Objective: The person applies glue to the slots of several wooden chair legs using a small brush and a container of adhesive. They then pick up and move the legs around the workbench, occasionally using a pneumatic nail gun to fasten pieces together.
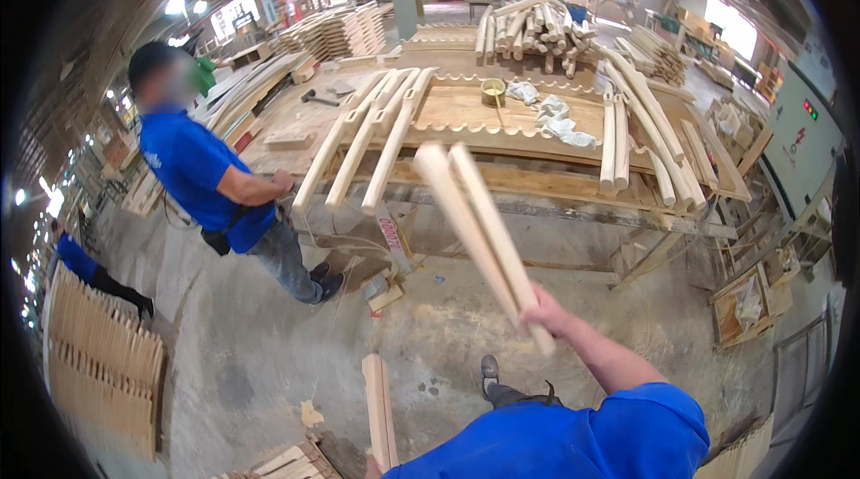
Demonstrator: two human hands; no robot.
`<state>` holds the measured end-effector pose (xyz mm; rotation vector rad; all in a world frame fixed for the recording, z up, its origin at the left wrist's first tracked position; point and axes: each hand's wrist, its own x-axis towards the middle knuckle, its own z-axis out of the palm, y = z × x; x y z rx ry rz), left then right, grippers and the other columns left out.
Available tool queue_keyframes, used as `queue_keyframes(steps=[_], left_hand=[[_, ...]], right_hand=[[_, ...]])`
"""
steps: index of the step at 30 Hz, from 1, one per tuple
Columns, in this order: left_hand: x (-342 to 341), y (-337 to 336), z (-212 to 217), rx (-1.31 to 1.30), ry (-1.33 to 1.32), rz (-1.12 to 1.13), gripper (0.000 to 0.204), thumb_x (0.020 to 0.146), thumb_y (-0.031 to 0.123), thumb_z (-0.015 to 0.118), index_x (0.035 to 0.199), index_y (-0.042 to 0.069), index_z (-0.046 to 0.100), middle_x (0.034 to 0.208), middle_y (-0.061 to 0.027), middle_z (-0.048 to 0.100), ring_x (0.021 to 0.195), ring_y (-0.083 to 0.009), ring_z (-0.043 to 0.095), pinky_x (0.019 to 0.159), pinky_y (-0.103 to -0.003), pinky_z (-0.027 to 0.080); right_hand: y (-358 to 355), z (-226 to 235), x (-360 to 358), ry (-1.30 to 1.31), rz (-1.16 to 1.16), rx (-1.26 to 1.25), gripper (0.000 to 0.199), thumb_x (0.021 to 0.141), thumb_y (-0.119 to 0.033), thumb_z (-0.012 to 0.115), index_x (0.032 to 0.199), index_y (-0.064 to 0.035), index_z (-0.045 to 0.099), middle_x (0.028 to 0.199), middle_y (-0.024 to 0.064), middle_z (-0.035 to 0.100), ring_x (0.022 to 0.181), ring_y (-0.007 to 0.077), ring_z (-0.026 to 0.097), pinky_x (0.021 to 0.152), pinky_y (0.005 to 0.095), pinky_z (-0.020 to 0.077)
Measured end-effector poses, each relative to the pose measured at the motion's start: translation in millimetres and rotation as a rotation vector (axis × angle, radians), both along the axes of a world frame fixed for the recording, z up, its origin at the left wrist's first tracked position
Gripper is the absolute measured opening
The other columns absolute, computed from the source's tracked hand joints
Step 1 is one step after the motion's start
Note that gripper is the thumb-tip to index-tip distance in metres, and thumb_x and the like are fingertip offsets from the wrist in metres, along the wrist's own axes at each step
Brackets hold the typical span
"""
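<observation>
My right hand (548,312) is closed around the lower end of two long pale wooden bars (479,233). They lie side by side and slant up to the left, their far ends close to the workbench edge. At the bottom edge my left hand (373,466) shows only in part, wrapped against the lower end of a pale wooden bar pair (378,407) that stands roughly upright. On the workbench (457,107), three slotted wooden legs (385,141) overhang the near edge. A small pot (493,90) with a stick in it sits near white cloths (560,121).
A co-worker (202,166) in a blue shirt stands at the bench's left end, near a hammer (320,98). Curved wooden parts (649,121) lie at the bench's right. Stacked slats (103,363) stand lower left; a grey electrical cabinet (797,139) is far right.
</observation>
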<state>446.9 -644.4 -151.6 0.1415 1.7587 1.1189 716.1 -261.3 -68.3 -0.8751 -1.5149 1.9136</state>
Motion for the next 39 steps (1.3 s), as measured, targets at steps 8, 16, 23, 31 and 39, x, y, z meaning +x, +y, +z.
queue_keyframes(steps=[8, 16, 23, 31, 39], left_hand=[[0.4, 142.9, 64.5, 0.067, 0.232, -0.220, 0.065, 0.072, 0.012, 0.068, 0.130, 0.003, 0.040, 0.112, -0.0165, 0.057, 0.097, -0.0234, 0.060, 0.080, -0.033, 0.050], [-18.3, 345.8, 101.1, 0.643, 0.518, -0.631, 0.075, 0.070, 0.016, 0.069, 0.135, 0.002, 0.033, 0.115, -0.0179, 0.054, 0.106, -0.0254, 0.055, 0.091, -0.038, 0.044], [33.5, 538.2, 170.8, 0.865, 0.231, -0.810, 0.074, 0.070, 0.012, 0.068, 0.134, 0.000, 0.033, 0.122, -0.0157, 0.051, 0.112, -0.0232, 0.051, 0.097, -0.035, 0.041], [132.0, 713.7, 195.1, 0.647, -0.099, -0.777, 0.054, 0.067, 0.006, 0.064, 0.114, -0.007, 0.042, 0.098, -0.0165, 0.058, 0.092, -0.0252, 0.059, 0.077, -0.036, 0.050], [131.4, 690.4, 161.2, 0.951, 0.194, -0.712, 0.064, 0.072, 0.003, 0.061, 0.131, 0.005, 0.035, 0.104, -0.0144, 0.056, 0.076, -0.0180, 0.060, 0.064, -0.031, 0.050]], right_hand=[[235.7, 103.8, -12.1, 0.200, -0.575, -0.081, 0.041, 0.077, -0.009, 0.059, 0.111, -0.0022, 0.036, 0.083, 0.0122, 0.049, 0.063, 0.0238, 0.057, 0.044, 0.0389, 0.0522], [332.7, 114.2, 44.9, -0.359, -0.896, 0.481, 0.064, 0.071, -0.024, 0.069, 0.124, 0.0028, 0.044, 0.109, 0.0211, 0.053, 0.100, 0.0327, 0.054, 0.089, 0.0398, 0.0455], [232.6, 111.0, 59.9, -0.469, -0.873, 0.699, 0.059, 0.074, -0.021, 0.067, 0.126, -0.0005, 0.047, 0.128, 0.0166, 0.045, 0.120, 0.0303, 0.043, 0.101, 0.0373, 0.0360], [150.6, 94.7, 76.7, -0.287, -0.867, 0.380, 0.048, 0.080, -0.010, 0.064, 0.126, -0.0049, 0.050, 0.124, 0.0093, 0.050, 0.101, 0.0189, 0.055, 0.085, 0.0307, 0.0463], [268.3, 171.3, 28.1, 0.052, -0.657, 0.287, 0.059, 0.088, -0.021, 0.057, 0.139, -0.0038, 0.033, 0.119, 0.0099, 0.054, 0.104, 0.0188, 0.056, 0.084, 0.0304, 0.0470]])
